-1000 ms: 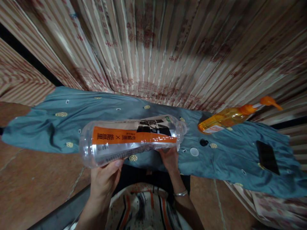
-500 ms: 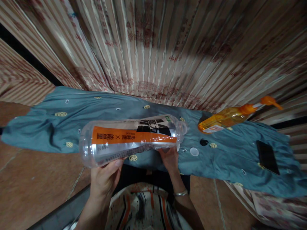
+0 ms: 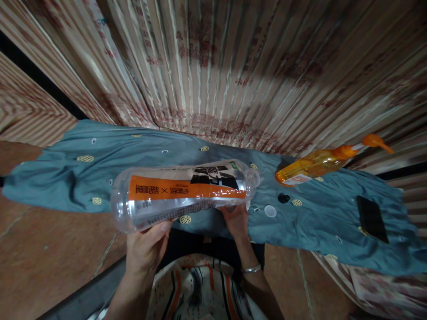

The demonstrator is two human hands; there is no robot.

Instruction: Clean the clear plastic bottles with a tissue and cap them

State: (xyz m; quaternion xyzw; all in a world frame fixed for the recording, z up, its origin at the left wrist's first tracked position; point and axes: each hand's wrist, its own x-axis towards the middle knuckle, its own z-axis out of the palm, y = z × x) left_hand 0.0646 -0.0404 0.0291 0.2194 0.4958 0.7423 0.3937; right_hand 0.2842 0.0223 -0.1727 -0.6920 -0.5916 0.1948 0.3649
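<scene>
A large clear plastic drink bottle [image 3: 187,189] with an orange, silver and black label lies sideways in the air above the cloth, its capless neck to the right. My left hand [image 3: 150,240] holds it from below near the base, thumb along the label's lower edge. At the neck end, my right hand [image 3: 236,220] grips the underside; its fingertips are hidden behind the bottle. Right of the neck, a white round disc [image 3: 270,211] and a small black cap-like piece [image 3: 283,198] lie on the cloth.
An orange pump bottle [image 3: 310,166] with amber liquid stands at the right on the blue-green cloth [image 3: 66,178]. A black phone-like slab [image 3: 372,218] lies farther right. Behind the cloth hangs a pleated, patterned curtain [image 3: 216,80]. Tiled floor [image 3: 66,249] shows below.
</scene>
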